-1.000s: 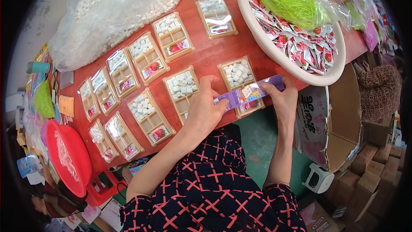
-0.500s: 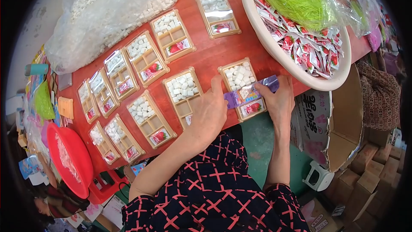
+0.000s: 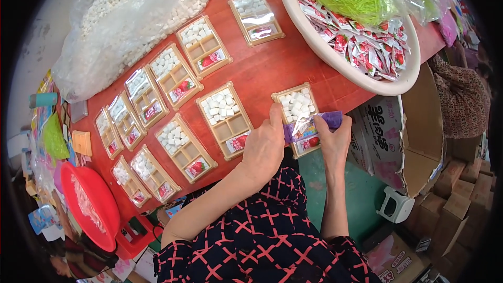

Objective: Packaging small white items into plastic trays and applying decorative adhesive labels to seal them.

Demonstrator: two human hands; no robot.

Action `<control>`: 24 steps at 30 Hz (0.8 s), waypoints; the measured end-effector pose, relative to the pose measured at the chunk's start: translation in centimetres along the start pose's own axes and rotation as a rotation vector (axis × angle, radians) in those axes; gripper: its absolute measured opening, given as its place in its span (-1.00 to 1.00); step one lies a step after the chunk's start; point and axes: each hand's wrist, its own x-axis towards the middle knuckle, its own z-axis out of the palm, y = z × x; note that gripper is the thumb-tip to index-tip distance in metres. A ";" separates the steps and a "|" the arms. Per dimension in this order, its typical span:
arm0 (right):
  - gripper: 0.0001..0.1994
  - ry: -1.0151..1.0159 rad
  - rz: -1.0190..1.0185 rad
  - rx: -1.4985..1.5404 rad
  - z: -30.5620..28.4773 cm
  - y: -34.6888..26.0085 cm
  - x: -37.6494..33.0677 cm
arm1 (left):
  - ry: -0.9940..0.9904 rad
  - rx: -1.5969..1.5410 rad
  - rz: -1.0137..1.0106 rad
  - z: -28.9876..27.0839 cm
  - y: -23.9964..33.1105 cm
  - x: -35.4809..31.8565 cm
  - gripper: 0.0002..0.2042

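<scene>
At the table's front edge lies a tan tray [image 3: 276, 97] with white marshmallow-like cubes [image 3: 298, 104] in its big compartment. A purple printed paper band [image 3: 330, 119] lies across its lower part, above a strawberry-printed sachet [image 3: 310, 142]. My left hand [image 3: 265, 147] is closed at the tray's left side, its fingers along the rim and by the band's left end; its grip is partly hidden. My right hand [image 3: 335, 139] pinches the band's right part, thumb on top. Left of my left hand sits another filled tray [image 3: 206, 110], with no hand on it.
Several similar trays [image 3: 178, 76] stand in rows to the left, some under clear covers. A large clear bag of white cubes [image 3: 131, 26] lies behind them. A cream basin [image 3: 289, 8] of sachets stands far right; a red basin [image 3: 107, 199] is at left. An open carton [image 3: 380, 139] stands right of the table.
The view has shifted a little. Both hands remain at the same tray; the purple band now looks flatter across it, and my right hand has moved slightly down and toward the left.
</scene>
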 end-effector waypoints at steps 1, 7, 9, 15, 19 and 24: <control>-0.66 -0.030 0.048 0.049 -0.1 -0.1 0.0 | 0.006 0.000 0.005 0.1 0.0 0.0 -0.48; -0.68 -0.147 0.176 0.200 -0.9 1.3 -0.3 | 0.042 -0.027 0.046 0.2 -0.3 -0.4 -0.47; -0.70 -0.194 0.229 0.314 -0.9 1.7 -0.5 | 0.055 -0.040 0.047 0.1 -0.3 -0.3 -0.47; -0.81 -0.270 0.370 0.812 -0.8 2.8 -1.1 | 0.049 -0.166 0.042 0.0 -1.2 -0.3 -0.48; -0.82 -0.321 0.367 0.956 -1.7 2.7 -0.9 | -0.153 -0.651 -0.155 -1.1 -1.2 -0.2 -0.51; -0.79 -0.334 0.221 0.988 -2.7 1.5 -0.7 | -0.463 -1.143 -0.212 -2.1 -2.2 0.1 -0.49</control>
